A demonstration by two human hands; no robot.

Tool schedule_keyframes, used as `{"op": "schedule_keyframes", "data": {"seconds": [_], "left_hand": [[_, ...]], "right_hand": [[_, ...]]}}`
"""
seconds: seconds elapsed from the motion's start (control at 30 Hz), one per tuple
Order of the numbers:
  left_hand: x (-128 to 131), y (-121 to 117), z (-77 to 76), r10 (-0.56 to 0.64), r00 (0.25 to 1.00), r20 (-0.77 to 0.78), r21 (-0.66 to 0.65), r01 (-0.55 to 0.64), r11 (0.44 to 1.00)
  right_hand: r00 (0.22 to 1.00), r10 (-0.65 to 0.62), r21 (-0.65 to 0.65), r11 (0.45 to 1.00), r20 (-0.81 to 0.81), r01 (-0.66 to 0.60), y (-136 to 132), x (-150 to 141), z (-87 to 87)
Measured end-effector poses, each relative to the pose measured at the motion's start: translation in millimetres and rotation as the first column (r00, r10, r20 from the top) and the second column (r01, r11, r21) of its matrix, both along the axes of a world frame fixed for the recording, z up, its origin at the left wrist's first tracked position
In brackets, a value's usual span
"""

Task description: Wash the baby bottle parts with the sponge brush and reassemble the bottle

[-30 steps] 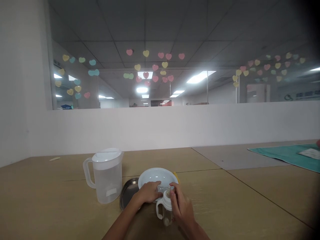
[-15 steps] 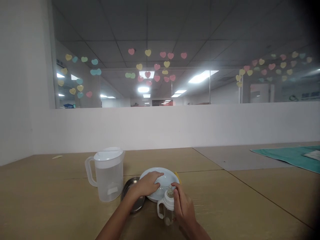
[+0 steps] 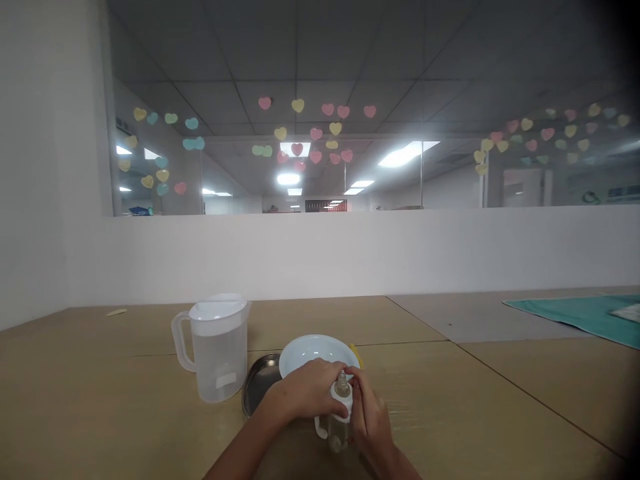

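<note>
A clear baby bottle [image 3: 339, 435] with a white collar, a side handle and a clear nipple stands upright in front of me. My right hand [image 3: 370, 415] grips its right side, fingers near the collar and nipple. My left hand [image 3: 316, 390] is closed around the collar from the left, thumb across its front; its other fingers are partly hidden behind the bottle. Just behind the hands sits a white bowl [image 3: 313, 348], its near side covered by my left hand. A shiny metal tray [image 3: 259, 380] lies left of the bowl, partly under my left forearm.
A translucent pitcher [image 3: 220, 353] with a white lid stands on the wooden table to the left. Something yellow [image 3: 356, 353] shows at the bowl's right edge. A teal cloth [image 3: 565, 313] lies at the far right. A white wall [image 3: 350, 253] with a window rises behind.
My left hand has moved from over the bowl to the right and closed on the bottle's collar. My right hand has stayed on the bottle.
</note>
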State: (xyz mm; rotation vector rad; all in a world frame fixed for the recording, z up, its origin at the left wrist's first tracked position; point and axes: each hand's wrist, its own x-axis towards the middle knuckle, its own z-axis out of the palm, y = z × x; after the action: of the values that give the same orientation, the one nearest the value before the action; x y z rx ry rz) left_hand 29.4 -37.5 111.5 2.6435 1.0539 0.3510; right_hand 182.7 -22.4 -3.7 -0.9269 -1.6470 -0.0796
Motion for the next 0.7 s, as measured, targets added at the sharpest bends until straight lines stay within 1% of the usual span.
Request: {"op": "schedule_keyframes", "data": {"seconds": [0.17,0.3,0.43,0.5,0.6,0.7], "left_hand": [[5.5,-5.2,-0.1,0.114,0.992,-0.06,0.053,-0.111,0.992],[7.6,-7.1,0.1,0.118,0.989,-0.084,0.083,-0.111,0.99],[6.1,-6.7,0.1,0.152,0.984,-0.089,0.1,-0.143,0.985],[3.5,-6.9,1.0,0.133,0.989,-0.069,0.101,-0.126,0.987],[-1.8,-7.3,3.3,0.046,0.999,-0.028,0.079,-0.043,0.996],[-6.5,-7.7,5.2,0.006,0.999,-0.044,0.053,-0.004,0.999]], "right_hand": [[1.0,-0.017,-0.003,1.0,-0.014,0.017,0.6,-0.6,-0.1],[1.0,-0.02,-0.009,1.0,-0.02,0.02,1.1,-0.2,-0.5],[0.999,-0.014,-0.038,0.999,-0.031,0.013,-0.1,-0.7,1.3],[0.999,-0.014,-0.055,0.998,-0.042,0.012,-0.5,-0.8,2.2],[0.998,0.017,-0.07,0.997,-0.056,-0.021,-0.5,0.3,2.4],[0.997,0.049,-0.087,0.995,-0.06,-0.054,-0.2,1.5,1.1]]}}
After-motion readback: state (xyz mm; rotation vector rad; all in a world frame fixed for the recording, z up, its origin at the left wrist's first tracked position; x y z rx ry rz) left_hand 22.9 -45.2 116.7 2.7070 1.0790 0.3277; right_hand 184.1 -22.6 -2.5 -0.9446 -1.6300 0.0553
